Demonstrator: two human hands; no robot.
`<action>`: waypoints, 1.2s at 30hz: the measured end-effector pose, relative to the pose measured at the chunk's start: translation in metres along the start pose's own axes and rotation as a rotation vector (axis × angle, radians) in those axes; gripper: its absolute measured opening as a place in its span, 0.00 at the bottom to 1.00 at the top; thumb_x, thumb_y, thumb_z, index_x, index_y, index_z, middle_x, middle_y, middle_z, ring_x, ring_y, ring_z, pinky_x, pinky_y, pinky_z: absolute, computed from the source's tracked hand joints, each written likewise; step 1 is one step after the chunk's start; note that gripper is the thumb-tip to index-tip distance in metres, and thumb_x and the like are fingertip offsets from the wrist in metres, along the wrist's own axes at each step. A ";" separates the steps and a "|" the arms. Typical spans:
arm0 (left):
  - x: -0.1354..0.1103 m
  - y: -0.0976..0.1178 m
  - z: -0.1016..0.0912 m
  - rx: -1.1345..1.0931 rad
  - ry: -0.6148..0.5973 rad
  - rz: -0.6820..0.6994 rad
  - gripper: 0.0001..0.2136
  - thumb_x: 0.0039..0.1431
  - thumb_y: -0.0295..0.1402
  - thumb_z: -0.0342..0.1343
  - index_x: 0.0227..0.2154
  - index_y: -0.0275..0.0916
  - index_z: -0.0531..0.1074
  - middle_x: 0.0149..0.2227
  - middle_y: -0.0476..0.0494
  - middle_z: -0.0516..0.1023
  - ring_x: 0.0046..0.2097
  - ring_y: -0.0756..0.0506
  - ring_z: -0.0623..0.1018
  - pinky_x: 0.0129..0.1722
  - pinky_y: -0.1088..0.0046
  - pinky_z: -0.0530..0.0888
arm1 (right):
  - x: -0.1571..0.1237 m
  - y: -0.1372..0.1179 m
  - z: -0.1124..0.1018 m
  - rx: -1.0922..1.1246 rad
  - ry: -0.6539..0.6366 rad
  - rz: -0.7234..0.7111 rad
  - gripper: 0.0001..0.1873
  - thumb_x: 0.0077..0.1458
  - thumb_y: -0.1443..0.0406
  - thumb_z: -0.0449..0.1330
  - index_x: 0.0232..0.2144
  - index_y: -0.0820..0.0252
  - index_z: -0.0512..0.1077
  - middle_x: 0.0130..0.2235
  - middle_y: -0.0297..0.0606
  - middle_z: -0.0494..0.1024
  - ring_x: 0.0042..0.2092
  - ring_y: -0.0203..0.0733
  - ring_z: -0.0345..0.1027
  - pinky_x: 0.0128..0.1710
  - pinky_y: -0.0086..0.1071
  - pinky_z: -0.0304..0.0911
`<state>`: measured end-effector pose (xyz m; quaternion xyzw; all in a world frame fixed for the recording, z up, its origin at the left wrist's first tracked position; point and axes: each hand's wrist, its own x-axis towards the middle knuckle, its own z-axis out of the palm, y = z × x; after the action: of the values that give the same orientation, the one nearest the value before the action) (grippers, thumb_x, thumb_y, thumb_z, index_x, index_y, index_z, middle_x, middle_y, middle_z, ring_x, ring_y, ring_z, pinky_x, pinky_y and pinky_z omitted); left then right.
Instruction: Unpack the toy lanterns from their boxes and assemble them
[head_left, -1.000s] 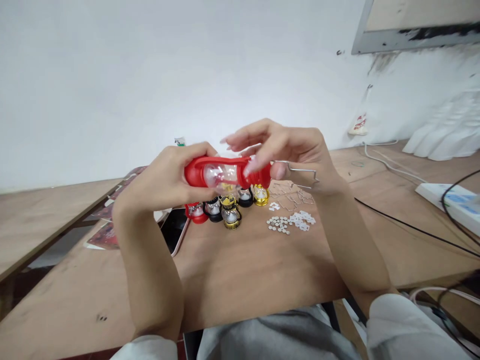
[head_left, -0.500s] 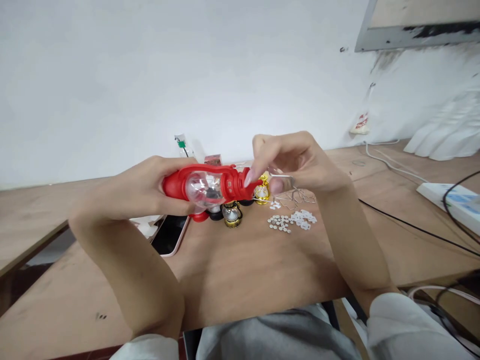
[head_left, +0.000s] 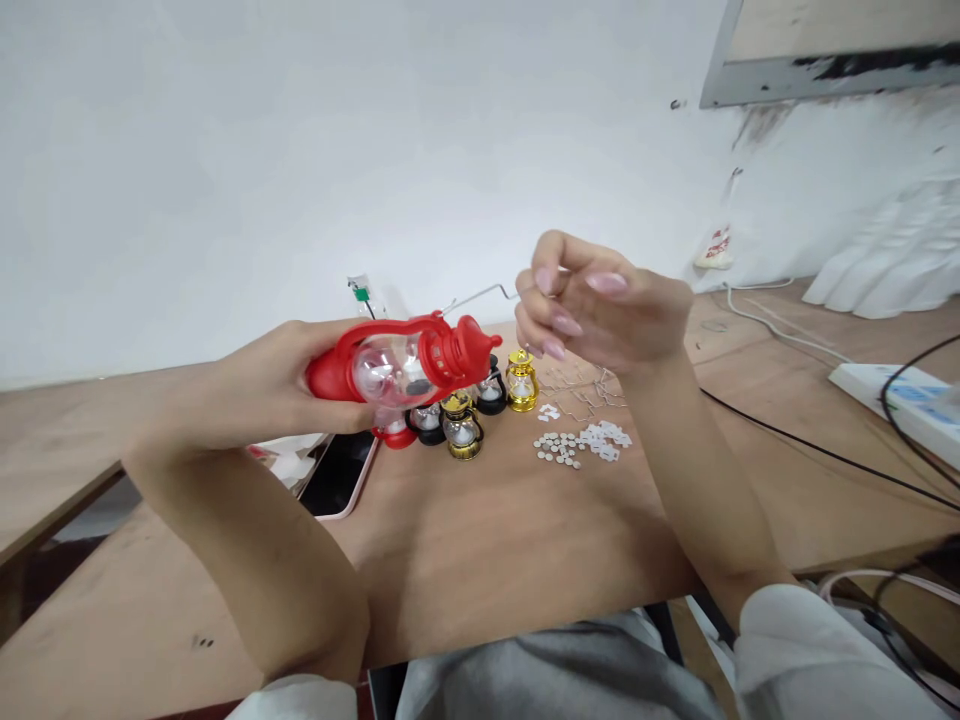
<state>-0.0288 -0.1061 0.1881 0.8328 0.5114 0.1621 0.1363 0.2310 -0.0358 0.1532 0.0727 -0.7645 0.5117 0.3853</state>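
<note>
My left hand (head_left: 281, 385) is wrapped round the base of a small red lantern (head_left: 457, 355) with a clear globe. The lantern lies on its side in the air, its pointed cap towards the right. Fingers of my right hand (head_left: 600, 310) pinch a thin bent metal wire (head_left: 480, 293). The wire's far end reaches the red side frame near the top; whether it sits in a hole there I cannot tell. Beneath the held lantern stand a bronze lantern (head_left: 463, 432), a gold lantern (head_left: 523, 382), a black lantern (head_left: 491, 392) and another red lantern (head_left: 395, 436).
Several bent wires (head_left: 577, 392) lie on the wooden table (head_left: 525, 540) behind small round discs (head_left: 556, 448) and white plastic pieces (head_left: 606, 438). A phone (head_left: 341, 475) rests at the left. On the right are a power strip (head_left: 892, 405) and a black cable (head_left: 810, 460).
My right hand has moved up and turned, away from the lantern's cap, so the wire now runs to the lantern's upper side. The lantern has shifted slightly left and its cap has turned.
</note>
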 end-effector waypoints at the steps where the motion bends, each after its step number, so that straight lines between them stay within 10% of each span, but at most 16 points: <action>1: 0.000 0.001 0.000 0.014 0.016 -0.008 0.29 0.48 0.41 0.60 0.53 0.37 0.64 0.26 0.52 0.77 0.25 0.54 0.70 0.24 0.83 0.66 | 0.001 0.000 0.003 -0.049 0.107 0.028 0.14 0.54 0.55 0.57 0.33 0.60 0.62 0.23 0.26 0.59 0.24 0.29 0.60 0.27 0.27 0.62; 5: 0.003 0.010 0.003 0.075 0.066 0.031 0.29 0.47 0.44 0.61 0.53 0.39 0.65 0.29 0.51 0.78 0.25 0.53 0.71 0.23 0.82 0.66 | 0.007 0.004 0.020 -0.362 0.421 0.100 0.14 0.55 0.54 0.56 0.35 0.57 0.63 0.27 0.28 0.61 0.27 0.30 0.59 0.27 0.26 0.60; 14: 0.007 0.041 0.020 0.197 0.181 0.118 0.23 0.48 0.54 0.55 0.39 0.39 0.70 0.17 0.57 0.68 0.18 0.55 0.63 0.17 0.80 0.59 | 0.008 0.004 0.053 -0.843 0.672 -0.089 0.15 0.62 0.52 0.47 0.33 0.55 0.64 0.37 0.35 0.69 0.37 0.36 0.64 0.39 0.29 0.63; 27: 0.035 0.068 0.063 0.359 0.393 0.201 0.26 0.52 0.57 0.46 0.41 0.38 0.65 0.19 0.50 0.67 0.24 0.47 0.69 0.25 0.72 0.62 | -0.001 -0.011 0.039 -0.685 0.903 -0.195 0.15 0.61 0.61 0.47 0.27 0.57 0.69 0.34 0.38 0.74 0.47 0.45 0.70 0.39 0.35 0.69; 36: 0.045 0.065 0.068 0.358 0.331 0.234 0.28 0.53 0.57 0.45 0.45 0.38 0.63 0.21 0.50 0.69 0.23 0.48 0.68 0.24 0.72 0.61 | 0.000 -0.004 0.025 -0.793 0.970 -0.450 0.19 0.60 0.69 0.46 0.19 0.58 0.69 0.24 0.35 0.71 0.37 0.42 0.74 0.37 0.35 0.67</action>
<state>0.0706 -0.0991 0.1579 0.8593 0.4474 0.2180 -0.1182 0.2198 -0.0591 0.1520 -0.1552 -0.6011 0.0733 0.7805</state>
